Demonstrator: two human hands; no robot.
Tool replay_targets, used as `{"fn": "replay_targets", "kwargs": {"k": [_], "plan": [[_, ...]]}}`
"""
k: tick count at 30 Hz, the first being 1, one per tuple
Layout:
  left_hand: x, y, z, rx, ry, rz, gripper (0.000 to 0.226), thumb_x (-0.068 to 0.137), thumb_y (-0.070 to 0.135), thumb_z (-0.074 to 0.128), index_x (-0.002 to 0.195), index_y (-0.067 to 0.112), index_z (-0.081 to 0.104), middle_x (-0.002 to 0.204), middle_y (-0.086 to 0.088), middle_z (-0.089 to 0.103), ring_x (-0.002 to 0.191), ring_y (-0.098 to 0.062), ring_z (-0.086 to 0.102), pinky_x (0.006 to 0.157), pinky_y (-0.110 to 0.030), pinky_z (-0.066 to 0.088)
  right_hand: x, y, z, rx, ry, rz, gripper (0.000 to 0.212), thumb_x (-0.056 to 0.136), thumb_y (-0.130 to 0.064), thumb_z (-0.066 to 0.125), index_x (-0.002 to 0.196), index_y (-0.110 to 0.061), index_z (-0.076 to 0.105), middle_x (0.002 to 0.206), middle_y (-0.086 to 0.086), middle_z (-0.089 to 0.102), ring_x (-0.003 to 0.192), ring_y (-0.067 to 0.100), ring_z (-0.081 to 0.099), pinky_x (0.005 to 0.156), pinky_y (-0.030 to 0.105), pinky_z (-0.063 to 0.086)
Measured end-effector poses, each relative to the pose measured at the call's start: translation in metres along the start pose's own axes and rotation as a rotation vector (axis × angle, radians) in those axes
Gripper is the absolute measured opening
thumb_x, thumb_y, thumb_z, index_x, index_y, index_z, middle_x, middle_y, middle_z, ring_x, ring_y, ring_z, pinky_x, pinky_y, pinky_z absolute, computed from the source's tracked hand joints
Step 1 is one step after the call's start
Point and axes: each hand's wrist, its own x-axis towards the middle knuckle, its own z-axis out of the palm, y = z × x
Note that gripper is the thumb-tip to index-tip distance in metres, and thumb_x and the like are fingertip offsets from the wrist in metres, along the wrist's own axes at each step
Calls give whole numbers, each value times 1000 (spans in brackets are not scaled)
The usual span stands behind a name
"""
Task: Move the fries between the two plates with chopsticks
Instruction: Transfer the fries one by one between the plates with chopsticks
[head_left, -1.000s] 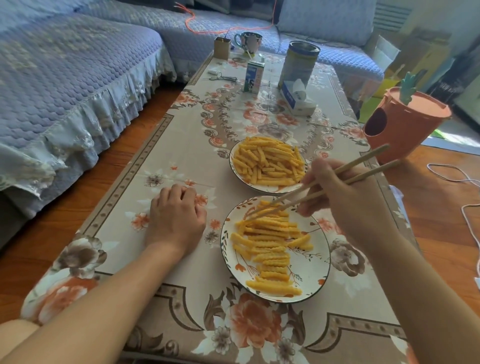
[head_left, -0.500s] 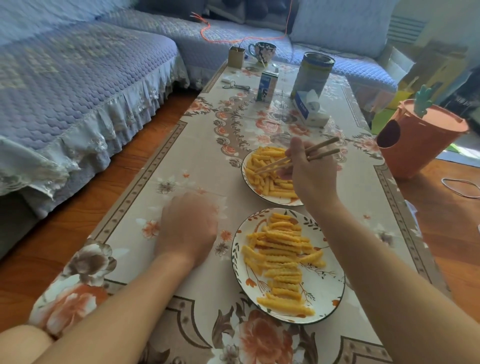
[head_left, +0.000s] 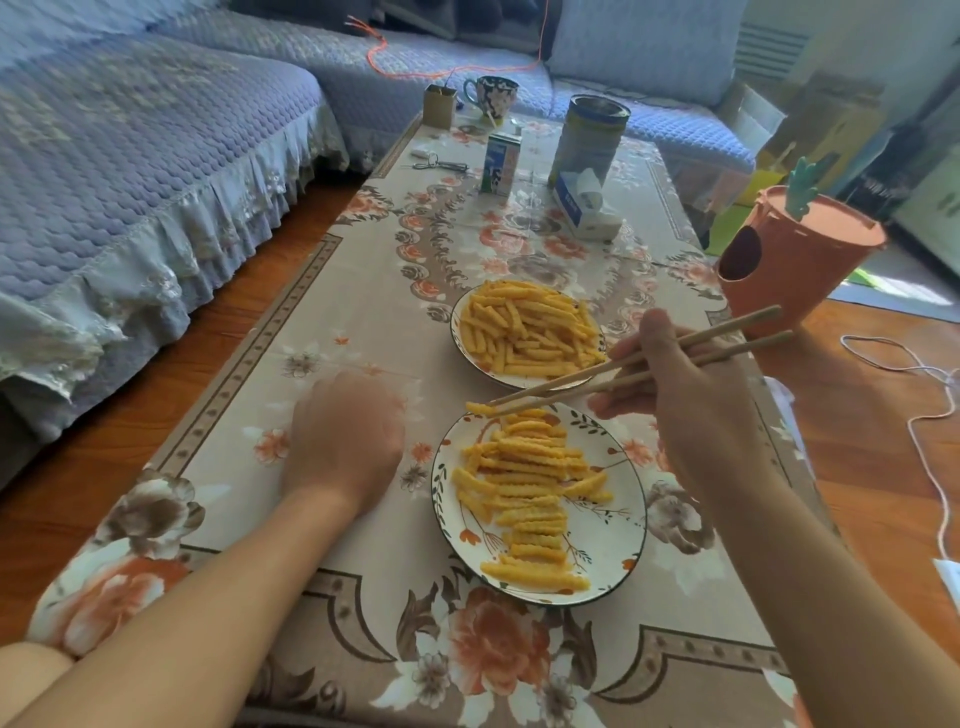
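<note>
I see my right hand (head_left: 696, 410) gripping chopsticks (head_left: 623, 366) that pinch one fry (head_left: 480, 409), crosswise, over the near plate's (head_left: 623, 525) far-left rim

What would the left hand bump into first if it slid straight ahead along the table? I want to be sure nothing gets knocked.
Probably nothing soon: the left hand points along bare tablecloth; the scissors lie far ahead.

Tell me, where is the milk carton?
The milk carton stands at the table's far end, left of the tall tin can, with scissors on its left.
</note>
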Motion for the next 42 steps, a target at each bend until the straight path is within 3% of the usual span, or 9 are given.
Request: {"fn": "replay_targets", "kwargs": {"k": [3, 8, 12, 19, 23, 30, 33, 38, 42], "plan": [[0, 0, 0, -15, 8, -3, 32, 90, 33, 47, 112, 16, 62, 112, -9, 58, 104, -28, 49, 89, -45, 43, 1, 12, 0, 5, -21, 10, 44, 106, -32, 47, 84, 1, 66, 60, 19, 67, 52, 33, 68, 54, 41, 61], [-1, 2, -2, -32, 19, 2, 35, 86, 36, 39, 106, 16, 61, 108, -8, 58, 101, -28, 48, 88, -45, 43, 6, 23, 1, -59, -68, -8, 42, 106, -29, 48, 89, 4, 67, 58, 11, 66, 51, 30, 67, 56, 41, 58], [-1, 1, -2, -24, 16, 6, 36, 87, 37, 38, 107, 17, 61, 109, -8, 57, 101, -27, 48, 87, -44, 43, 15, 15, -11, -36, 6, -34, 40, 106, -28, 50, 86, 2, 68, 57, 10, 64, 50, 29, 65, 51, 35, 58], [-1, -1, 1, -8, 6, 5, 29, 90, 35, 43, 108, 19, 59, 110, -6, 57, 101, -25, 48, 88, -43, 44, 42, 16, 3, -49, 66, -57, 39, 106, -28, 52, 97, 7, 68, 65, 10, 70, 56, 23, 71, 58, 34, 64], [0, 0, 1, -5, 10, 8, 32, 89, 36, 40, 108, 19, 59, 109, -5, 57, 100, -25, 48, 86, -43, 44, 57, 27, 33, -96, 40, -91, 34, 105, -28, 55, 91, 0, 69, 73, 21, 70, 58, 28, 73, 57, 38, 64], [1, 0, 1, -15, 19, 5, 36, 86, 37, 38, 106, 18, 61, 107, -5, 58, 99, -26, 49, 85, -43, 44, 72, 35, 67, -186, 84, -162, 36, 103, -38, 56, 82, -12, 69, 72, 20, 71, 58, 24, 74, 60, 52, 63], [1, 0, 1, -17, 23, 3, 36, 85, 37, 38, 105, 18, 61, 107, -5, 59, 99, -27, 49, 85, -43, 44, 77, 39, 69, -251, 80, -251, 37, 104, -40, 55, 83, -12, 68, 68, 14, 70, 57, 19, 73, 57, 57, 60], [1, 0, 0, -28, 24, 6, 36, 84, 36, 39, 105, 18, 62, 107, -5, 59, 99, -27, 49, 87, -43, 44, 83, 49, 66, -312, 77, -256, 41, 103, -38, 57, 84, -3, 67, 68, 18, 69, 57, 15, 73, 57, 57, 59], [1, 1, -1, -30, 20, 2, 36, 84, 36, 39, 104, 17, 62, 107, -6, 59, 99, -27, 50, 87, -43, 44, 82, 46, 64, -309, 85, -255, 35, 104, -37, 55, 76, -22, 68, 65, 10, 70, 55, 18, 72, 57, 57, 59]]}}
